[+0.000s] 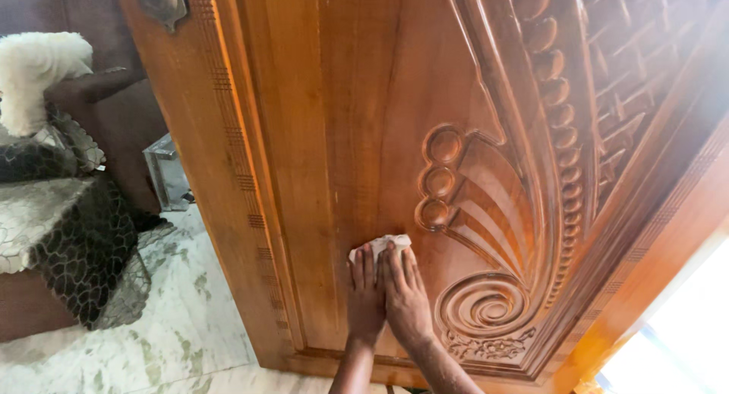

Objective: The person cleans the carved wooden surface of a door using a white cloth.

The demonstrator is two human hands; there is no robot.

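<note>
A large carved wooden door (357, 113) fills most of the head view, with a fan and spiral carving on its right side. Low on its flat panel, my left hand (365, 295) and my right hand (405, 295) lie side by side, fingers together and pointing up. Both press a small white cloth (378, 245) against the wood. The cloth shows just above my fingertips, left of the carved spiral (486, 306).
A metal door handle plate (161, 0) sits at the door's upper left edge. A brown sofa (76, 136) with a patterned cover and a white fluffy cushion (38, 71) stands at left on a pale marble floor (175, 333). Bright daylight comes in at lower right.
</note>
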